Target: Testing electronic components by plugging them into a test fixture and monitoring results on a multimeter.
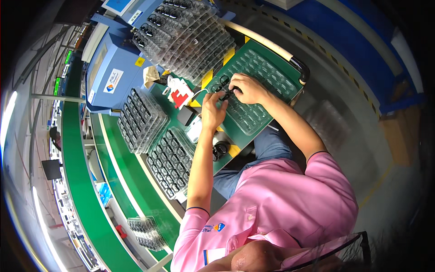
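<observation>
Just above the middle of the frame, the left hand [213,110] and the right hand [247,88] are meeting over a clear moulded plastic tray with rows of pockets [267,75], which is lying on a green work mat [290,63]. The fingers of both hands are pinching a small black part [226,94] between them. Stacked clear trays of black parts [140,119] are sitting to the left.
</observation>
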{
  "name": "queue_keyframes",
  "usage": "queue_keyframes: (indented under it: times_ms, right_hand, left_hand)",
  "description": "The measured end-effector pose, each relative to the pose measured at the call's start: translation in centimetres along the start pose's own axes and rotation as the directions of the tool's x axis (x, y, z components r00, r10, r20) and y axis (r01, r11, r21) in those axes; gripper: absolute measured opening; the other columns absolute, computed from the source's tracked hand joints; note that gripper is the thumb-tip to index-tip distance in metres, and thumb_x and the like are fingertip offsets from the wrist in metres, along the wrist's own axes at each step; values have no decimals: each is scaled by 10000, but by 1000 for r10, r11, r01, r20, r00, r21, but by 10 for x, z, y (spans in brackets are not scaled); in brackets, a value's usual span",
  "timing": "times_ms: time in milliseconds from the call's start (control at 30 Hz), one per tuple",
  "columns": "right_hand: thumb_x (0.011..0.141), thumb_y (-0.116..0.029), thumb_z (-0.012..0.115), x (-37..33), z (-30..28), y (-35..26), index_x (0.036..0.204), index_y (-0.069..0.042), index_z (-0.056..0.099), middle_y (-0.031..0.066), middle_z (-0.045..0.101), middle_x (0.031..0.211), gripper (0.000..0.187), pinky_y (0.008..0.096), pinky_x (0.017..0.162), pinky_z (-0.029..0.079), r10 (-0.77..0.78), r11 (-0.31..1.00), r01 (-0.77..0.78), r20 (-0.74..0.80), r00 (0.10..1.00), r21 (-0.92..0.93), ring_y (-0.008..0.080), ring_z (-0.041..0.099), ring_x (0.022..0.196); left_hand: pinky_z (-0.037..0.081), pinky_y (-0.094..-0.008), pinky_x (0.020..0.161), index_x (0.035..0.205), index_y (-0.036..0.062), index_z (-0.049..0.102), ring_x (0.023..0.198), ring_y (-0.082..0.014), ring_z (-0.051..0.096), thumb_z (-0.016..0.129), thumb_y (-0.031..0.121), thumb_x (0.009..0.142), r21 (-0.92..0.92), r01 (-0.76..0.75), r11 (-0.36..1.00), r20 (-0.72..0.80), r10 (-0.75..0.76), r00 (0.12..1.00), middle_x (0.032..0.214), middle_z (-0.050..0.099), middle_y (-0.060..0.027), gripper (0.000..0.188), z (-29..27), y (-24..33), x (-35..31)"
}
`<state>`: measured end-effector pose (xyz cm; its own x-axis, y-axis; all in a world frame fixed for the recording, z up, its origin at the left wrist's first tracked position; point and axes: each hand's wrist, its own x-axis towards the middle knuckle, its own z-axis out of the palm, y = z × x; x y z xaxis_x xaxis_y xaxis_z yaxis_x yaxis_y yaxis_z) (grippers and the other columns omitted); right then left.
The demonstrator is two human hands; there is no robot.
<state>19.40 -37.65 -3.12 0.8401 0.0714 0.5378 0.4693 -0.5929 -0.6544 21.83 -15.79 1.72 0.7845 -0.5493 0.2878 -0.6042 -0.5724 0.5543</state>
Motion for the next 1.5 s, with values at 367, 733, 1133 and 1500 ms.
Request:
queue_keyframes:
  times_ms: [367, 733, 1133, 1500]
  right_hand:
    - [841, 12, 681, 9, -8, -1, 1022, -19, 673, 158, 656, 1074, 183, 440, 936, 536, 0, 999, -2, 39, 999, 43, 383, 655, 1055]
    - [864, 45, 667, 8, -10, -17, 1015, -7, 684, 115, 646, 1016, 160, 345, 791, 531, 33, 995, -39, 68, 997, 90, 276, 662, 899]
    - [861, 42, 681, 13, -15, -24, 1022, 4, 689, 127, 660, 1038, 166, 359, 845, 573, 110, 992, -115, 102, 989, 49, 299, 700, 934]
    - [888, -6, 700, 25, -20, -5, 1087, -39, 748, 28, 680, 1092, 208, 297, 849, 545, 253, 890, -312, 209, 945, 333, 148, 666, 967]
  left_hand:
    - [555, -333, 800, 1088, 27, 763, 840, -245, 708, 723, -11, 929, 44, 255, 966, -280, -233, 931, 962, 731, -142, 168, -104, -16, -133]
    - [517, -472, 875, 1175, 25, 713, 966, -391, 636, 674, 11, 936, 290, 400, 870, -415, -262, 871, 1014, 684, -184, 242, -127, -42, -196]
    - [537, -384, 785, 1153, 39, 731, 853, -307, 653, 685, -17, 959, -39, 283, 958, -522, -261, 812, 983, 652, -144, 208, -125, -18, -189]
    - [541, -367, 780, 1125, 21, 738, 869, -285, 658, 688, -45, 951, -127, 195, 973, -514, -232, 825, 988, 662, -137, 193, -92, 5, -209]
